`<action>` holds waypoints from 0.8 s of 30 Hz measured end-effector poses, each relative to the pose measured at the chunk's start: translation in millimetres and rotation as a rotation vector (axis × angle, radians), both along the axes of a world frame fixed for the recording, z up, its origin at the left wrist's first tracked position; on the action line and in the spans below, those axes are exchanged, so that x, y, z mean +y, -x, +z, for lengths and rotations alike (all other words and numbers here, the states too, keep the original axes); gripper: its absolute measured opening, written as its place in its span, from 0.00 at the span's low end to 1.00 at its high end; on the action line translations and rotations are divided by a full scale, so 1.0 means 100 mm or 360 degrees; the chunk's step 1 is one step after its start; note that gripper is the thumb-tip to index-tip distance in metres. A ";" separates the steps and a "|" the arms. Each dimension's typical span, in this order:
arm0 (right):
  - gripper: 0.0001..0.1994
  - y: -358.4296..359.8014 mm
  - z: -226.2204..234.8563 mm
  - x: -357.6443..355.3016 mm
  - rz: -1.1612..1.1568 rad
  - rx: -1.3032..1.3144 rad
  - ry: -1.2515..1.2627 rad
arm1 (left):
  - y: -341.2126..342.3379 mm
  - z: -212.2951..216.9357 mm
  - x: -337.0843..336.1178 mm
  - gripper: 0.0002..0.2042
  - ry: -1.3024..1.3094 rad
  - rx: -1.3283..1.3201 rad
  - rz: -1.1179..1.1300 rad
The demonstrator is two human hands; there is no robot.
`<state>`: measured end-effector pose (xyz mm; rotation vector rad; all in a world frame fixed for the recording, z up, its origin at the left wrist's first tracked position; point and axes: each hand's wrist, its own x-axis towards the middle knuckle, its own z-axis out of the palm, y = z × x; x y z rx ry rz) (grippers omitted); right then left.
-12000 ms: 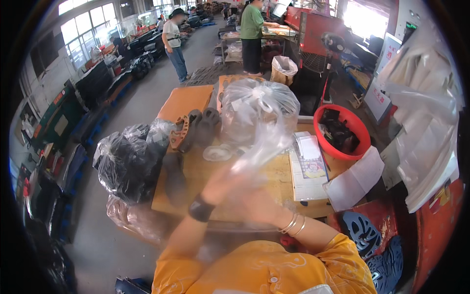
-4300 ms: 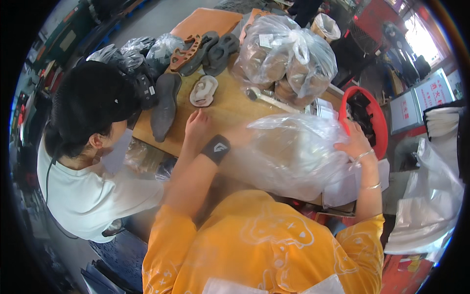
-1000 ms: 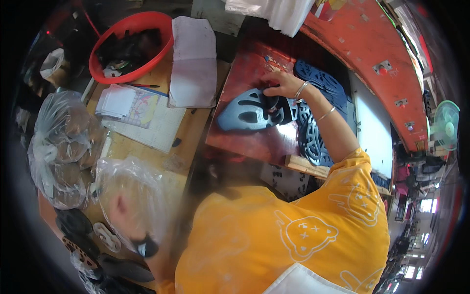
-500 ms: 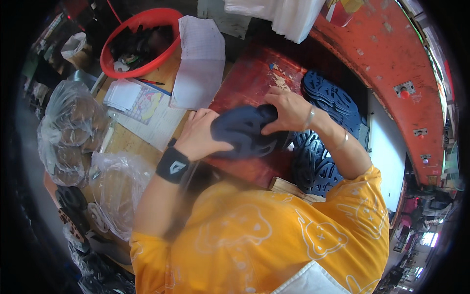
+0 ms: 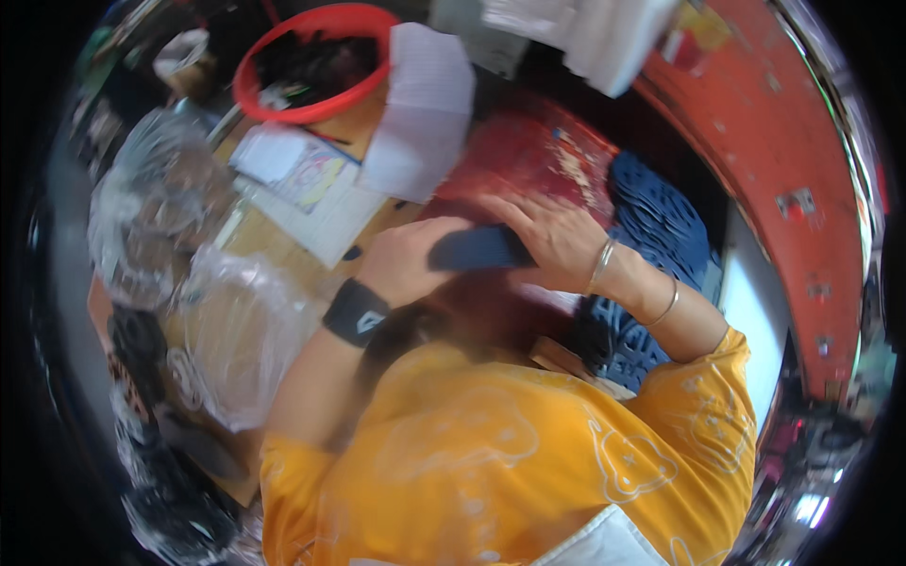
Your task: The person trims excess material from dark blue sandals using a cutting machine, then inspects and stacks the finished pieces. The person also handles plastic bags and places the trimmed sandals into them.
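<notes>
Between my two hands, over the red work surface (image 5: 528, 141), is a dark blue shaped piece (image 5: 479, 248) like a flat shoe upper with cut-outs. It is tilted so that a narrow, smooth face shows; whether it is one piece or several together I cannot tell. My left hand (image 5: 406, 257), with a black wristband, closes on its left end. At the right end my right hand (image 5: 564, 241), with bracelets on the arm, grips it, fingers stretched along the far side. Both hands are somewhat blurred. Close by on the right lies a stack of similar blue cut-out pieces (image 5: 661, 212).
More cut-out pieces (image 5: 634, 344) lie nearer me. At left are clear plastic bags (image 5: 250, 340), papers (image 5: 311, 203) and a red basin (image 5: 392, 47) of dark scraps. A red machine beam (image 5: 755, 113) curves along the right, above a white panel (image 5: 755, 292).
The piece has turned from showing its broad cut-out face to a narrow side. My hands have come closer around it. The whole view has shifted, so the surroundings appear further right.
</notes>
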<state>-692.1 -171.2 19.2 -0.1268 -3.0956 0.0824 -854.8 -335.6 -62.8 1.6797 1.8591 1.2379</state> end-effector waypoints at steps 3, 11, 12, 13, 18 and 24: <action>0.31 0.23 0.18 -0.09 -0.0051 -0.0599 0.0418 | 0.00 0.06 -0.18 0.22 0.0041 -0.0041 0.0047; 0.29 1.25 0.60 -0.90 0.0405 -0.1021 0.1213 | 0.27 -0.28 -2.59 0.38 -0.0115 0.0053 0.1683; 0.28 1.41 0.50 -1.08 0.0438 -0.1082 0.1445 | 0.25 -0.42 -2.91 0.38 0.0174 0.0079 0.1777; 0.28 1.57 0.39 -1.29 0.0441 -0.1175 0.1642 | 0.19 -0.58 -3.17 0.38 0.0444 0.0076 0.1884; 0.24 2.25 -0.34 -2.38 -0.0092 -0.1835 0.2184 | -0.14 -1.30 -3.55 0.38 0.1254 0.0170 0.1624; 0.19 2.67 -1.00 -3.18 -0.0863 -0.2401 0.2382 | -0.31 -1.59 -3.45 0.29 0.1330 0.0265 0.1535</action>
